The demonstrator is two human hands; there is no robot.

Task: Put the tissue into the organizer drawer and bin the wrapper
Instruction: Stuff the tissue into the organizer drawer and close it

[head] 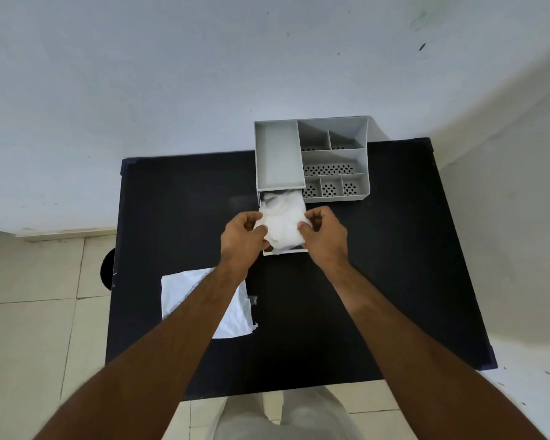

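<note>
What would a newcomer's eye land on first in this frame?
Both hands, left hand and right hand, pinch white tissue over the pulled-out drawer of the grey organizer at the black table's far edge. A white wrapper lies flat near-left, partly under the left forearm.

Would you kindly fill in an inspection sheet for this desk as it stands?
Surface: black table, against a pale wall.
Job's things: tissue bunched in the open drawer of the grey organizer; white wrapper flat on the table's near left, not yet binned.
Clutter: nothing seen.
Grippers: left hand and right hand both pinch the tissue.
Cables: nothing seen.
Surroundings: tiled floor; dark round object at the table's left edge, cannot tell what.
</note>
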